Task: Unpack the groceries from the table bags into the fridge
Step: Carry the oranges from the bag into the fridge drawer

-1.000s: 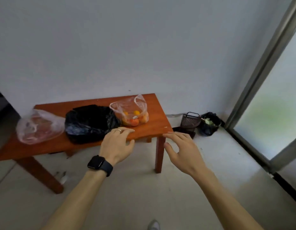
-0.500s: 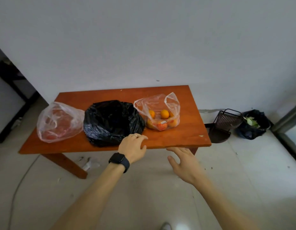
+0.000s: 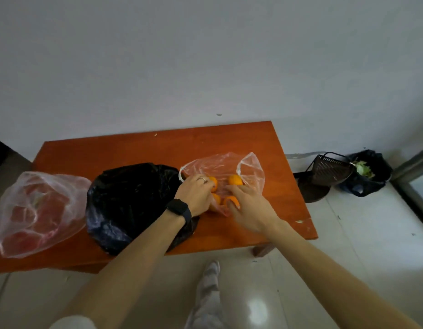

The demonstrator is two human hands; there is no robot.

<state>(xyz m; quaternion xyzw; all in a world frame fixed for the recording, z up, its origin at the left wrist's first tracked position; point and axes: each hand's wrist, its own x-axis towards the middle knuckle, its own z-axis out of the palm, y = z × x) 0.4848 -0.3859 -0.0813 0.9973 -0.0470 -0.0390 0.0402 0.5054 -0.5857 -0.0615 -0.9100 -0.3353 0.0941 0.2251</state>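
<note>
A clear plastic bag of oranges (image 3: 217,166) lies on the right part of the orange-brown wooden table (image 3: 158,148). One orange (image 3: 235,179) shows through the bag between my hands. My left hand (image 3: 196,194), with a ring and a black watch, curls its fingers onto the bag's left side over the fruit. My right hand (image 3: 248,207), blurred, lies on the bag's near right side with its fingers apart, touching an orange. A black plastic bag (image 3: 132,198) sits just left of it, and a clear bag of red items (image 3: 37,210) lies at the table's left end.
On the floor right of the table stand a dark wire basket (image 3: 329,170) and a black bin bag with green scraps (image 3: 369,179). A metal door frame (image 3: 412,167) runs along the right edge. My leg (image 3: 210,288) is in front of the table. The wall is close behind.
I have come closer to the table. Both hands moved forward from the table's front edge onto the bag of oranges.
</note>
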